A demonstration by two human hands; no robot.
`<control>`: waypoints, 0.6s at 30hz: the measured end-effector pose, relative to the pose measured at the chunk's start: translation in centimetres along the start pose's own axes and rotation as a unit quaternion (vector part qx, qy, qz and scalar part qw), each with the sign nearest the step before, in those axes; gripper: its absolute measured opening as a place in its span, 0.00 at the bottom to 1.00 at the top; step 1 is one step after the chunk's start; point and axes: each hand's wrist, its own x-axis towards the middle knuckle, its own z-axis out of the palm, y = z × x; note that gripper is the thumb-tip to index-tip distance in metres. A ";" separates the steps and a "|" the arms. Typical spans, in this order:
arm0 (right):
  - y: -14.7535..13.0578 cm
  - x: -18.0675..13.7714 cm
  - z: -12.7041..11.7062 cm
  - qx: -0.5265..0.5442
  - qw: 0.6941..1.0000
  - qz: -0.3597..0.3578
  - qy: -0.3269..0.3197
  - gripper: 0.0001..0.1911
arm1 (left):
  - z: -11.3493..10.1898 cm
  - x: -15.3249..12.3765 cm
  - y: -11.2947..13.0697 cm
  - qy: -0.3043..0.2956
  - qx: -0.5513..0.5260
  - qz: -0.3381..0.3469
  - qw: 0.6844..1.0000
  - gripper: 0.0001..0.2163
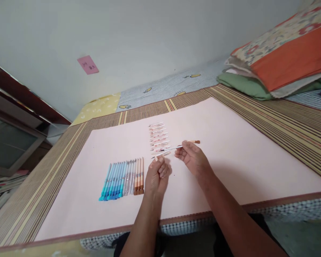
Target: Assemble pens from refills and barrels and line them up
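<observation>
My right hand point(191, 157) pinches the end of a thin white pen refill point(172, 148), which points left over the end of a column of similar slim refills point(158, 134). My left hand point(157, 173) is closed just below that column, with a small pale tip showing at its fingers; what it belongs to is mostly hidden. Behind my right fingers a brown-ended pen part point(195, 141) shows; whether it lies on the sheet or is held I cannot tell. Left of my left hand, several blue pens point(113, 180), clear pens point(130, 178) and peach-and-brown pens point(139, 176) lie side by side.
A pale pink sheet point(82, 210) covers the striped mat point(24, 203). Folded bedding point(289, 67) is piled at the back right against the wall. A pink note point(88, 65) is stuck on the wall. A glass-fronted cabinet point(10, 142) stands at the left.
</observation>
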 end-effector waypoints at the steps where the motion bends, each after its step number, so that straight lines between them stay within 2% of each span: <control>1: -0.1 0.1 -0.2 -0.010 1.000 -0.009 0.010 0.24 | -0.2 0.1 0.2 0.006 -0.033 0.001 0.999 0.18; 4: -0.3 0.2 -0.5 -0.061 0.997 -0.035 0.038 0.23 | -0.8 0.3 0.5 0.019 -0.086 0.005 0.996 0.18; 8: -0.2 0.2 -0.6 -0.111 0.991 -0.049 0.059 0.23 | -1.1 0.5 0.8 0.038 -0.097 0.021 0.994 0.17; 18: 0.4 0.0 -0.3 -0.145 0.985 -0.058 0.068 0.22 | -1.4 0.7 0.7 0.049 -0.106 0.029 0.993 0.16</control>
